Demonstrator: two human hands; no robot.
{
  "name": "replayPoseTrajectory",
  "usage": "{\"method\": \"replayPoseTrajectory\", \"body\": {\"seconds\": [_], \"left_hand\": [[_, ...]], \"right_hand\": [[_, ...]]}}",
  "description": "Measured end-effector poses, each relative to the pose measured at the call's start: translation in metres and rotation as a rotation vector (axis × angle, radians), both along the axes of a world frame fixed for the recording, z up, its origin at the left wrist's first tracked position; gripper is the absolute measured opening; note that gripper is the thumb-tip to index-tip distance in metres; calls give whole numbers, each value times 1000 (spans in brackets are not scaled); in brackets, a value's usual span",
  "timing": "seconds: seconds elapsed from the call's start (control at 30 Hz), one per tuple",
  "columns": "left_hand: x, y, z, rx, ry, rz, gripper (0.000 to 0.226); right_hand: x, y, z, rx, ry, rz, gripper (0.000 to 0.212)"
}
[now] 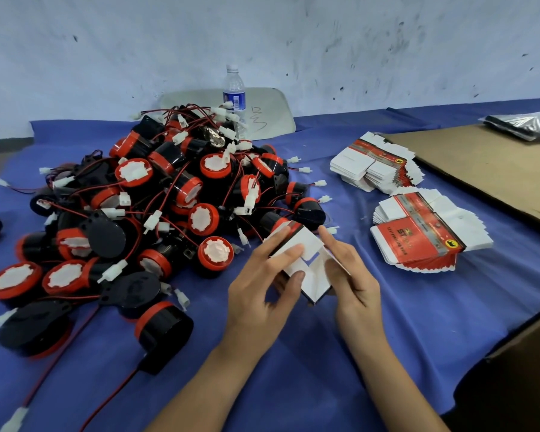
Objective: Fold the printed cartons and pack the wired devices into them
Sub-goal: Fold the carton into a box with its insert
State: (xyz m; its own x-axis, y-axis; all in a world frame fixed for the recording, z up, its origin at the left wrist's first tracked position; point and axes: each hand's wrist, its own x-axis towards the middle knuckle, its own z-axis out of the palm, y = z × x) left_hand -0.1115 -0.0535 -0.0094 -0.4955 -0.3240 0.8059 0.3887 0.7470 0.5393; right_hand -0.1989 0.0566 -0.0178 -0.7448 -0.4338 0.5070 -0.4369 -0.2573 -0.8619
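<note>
A partly folded carton (304, 260), white inside with a red and black printed edge, is held just above the blue cloth between both hands. My left hand (264, 288) pinches its left side, fingers stretched over a white flap. My right hand (351, 275) holds the right side with the index finger pointing up past the carton's top. A big pile of black and red round wired devices (156, 210) with white plugs lies to the left. Two fanned stacks of flat printed cartons (424, 232) (376, 163) lie to the right.
A clear water bottle (234, 98) stands behind the pile, in front of a pale board leaning on the wall. A brown cardboard sheet (493, 169) covers the right of the table, with a dark plastic bag (527, 126) on its far end. A lone device (164, 328) lies near my left forearm.
</note>
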Motion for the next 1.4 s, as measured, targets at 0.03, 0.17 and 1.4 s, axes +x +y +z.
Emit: {"method": "replayPoseTrajectory", "body": {"seconds": [0.03, 0.17, 1.4], "left_hand": [[0, 0, 0, 5, 5, -6, 26], [-2, 0, 0, 8, 16, 3, 23], [-2, 0, 3, -48, 35, 159, 33]], "right_hand": [[1, -1, 0, 4, -24, -10, 51], [3, -2, 0, 7, -67, -35, 48], [4, -7, -3, 60, 220, -135, 44]]}}
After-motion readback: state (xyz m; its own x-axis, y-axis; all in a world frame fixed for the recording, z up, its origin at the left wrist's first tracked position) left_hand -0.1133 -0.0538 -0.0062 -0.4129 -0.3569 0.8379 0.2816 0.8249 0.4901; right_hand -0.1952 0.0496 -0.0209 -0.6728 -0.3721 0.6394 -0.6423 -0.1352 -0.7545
